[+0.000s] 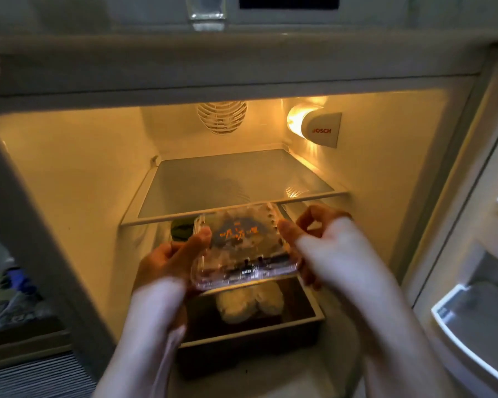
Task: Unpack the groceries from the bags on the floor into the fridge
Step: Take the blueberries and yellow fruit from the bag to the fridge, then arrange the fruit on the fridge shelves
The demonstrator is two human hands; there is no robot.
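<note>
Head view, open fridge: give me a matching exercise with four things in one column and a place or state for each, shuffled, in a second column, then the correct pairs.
Things:
1. clear plastic container
2. glass shelf
3. interior lamp
4. pale wrapped item

Places or states:
A. lying in the dark drawer below
B. lit, on the right wall near the top
C. held between left hand and right hand
D. bare, nothing on it

Pairs: 1-C, 2-D, 3-B, 4-A

two hands (167,262), one clear clamshell box (242,248), one glass shelf (202,191), one drawer (270,337)
</note>
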